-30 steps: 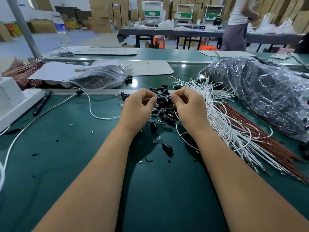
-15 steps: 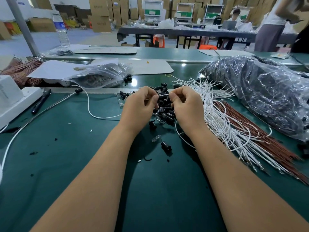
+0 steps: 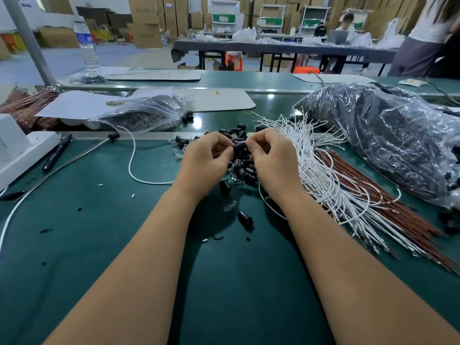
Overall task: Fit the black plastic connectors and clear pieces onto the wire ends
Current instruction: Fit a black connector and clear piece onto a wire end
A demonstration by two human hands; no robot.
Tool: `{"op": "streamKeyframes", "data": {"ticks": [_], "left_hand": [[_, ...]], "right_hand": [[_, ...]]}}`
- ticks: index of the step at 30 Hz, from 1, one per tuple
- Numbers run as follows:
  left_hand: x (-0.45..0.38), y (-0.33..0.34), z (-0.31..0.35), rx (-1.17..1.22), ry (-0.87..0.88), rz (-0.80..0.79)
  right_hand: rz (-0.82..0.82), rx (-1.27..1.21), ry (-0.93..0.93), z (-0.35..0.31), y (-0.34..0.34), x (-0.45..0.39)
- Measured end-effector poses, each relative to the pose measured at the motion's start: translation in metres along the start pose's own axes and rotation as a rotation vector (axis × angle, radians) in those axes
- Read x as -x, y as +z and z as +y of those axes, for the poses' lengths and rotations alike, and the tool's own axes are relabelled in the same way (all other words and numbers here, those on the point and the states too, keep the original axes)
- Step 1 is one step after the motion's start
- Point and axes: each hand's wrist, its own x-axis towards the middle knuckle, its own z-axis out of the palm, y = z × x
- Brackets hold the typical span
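Both hands meet over a heap of black plastic connectors (image 3: 245,168) on the green bench. My left hand (image 3: 206,158) and my right hand (image 3: 271,158) have curled fingers that pinch one black connector (image 3: 240,146) between them. What my left fingertips hold inside is hidden. A white wire (image 3: 132,165) loops from under my left hand toward the left. White wires (image 3: 323,170) and brown wires (image 3: 373,195) fan out on the right. A loose clear piece (image 3: 230,206) and a loose black connector (image 3: 245,217) lie nearer me.
A clear bag of small parts (image 3: 146,115) lies behind on the left, a large shiny plastic bag (image 3: 388,135) on the right. A white box (image 3: 22,150), a black pen (image 3: 57,153) and a thin rod (image 3: 82,155) sit at left. People are at the far tables.
Both hands have stayed together over the heap, shifting only slightly while working the connector. A person in the background has moved to the right.
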Motion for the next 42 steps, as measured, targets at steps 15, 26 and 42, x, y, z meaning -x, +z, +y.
{"op": "streamKeyframes", "data": {"ticks": [15, 26, 42], "left_hand": [[-0.002, -0.011, 0.000, 0.269, -0.181, 0.007], [-0.005, -0.009, 0.008, 0.383, -0.171, -0.048], [0.002, 0.018, 0.010, 0.087, -0.029, -0.029]], "right_hand": [[-0.106, -0.072, 0.052, -0.005, -0.005, -0.003], [-0.170, -0.301, 0.092, -0.007, -0.008, -0.004], [0.214, 0.730, 0.488, 0.040, -0.113, -0.023]]}}
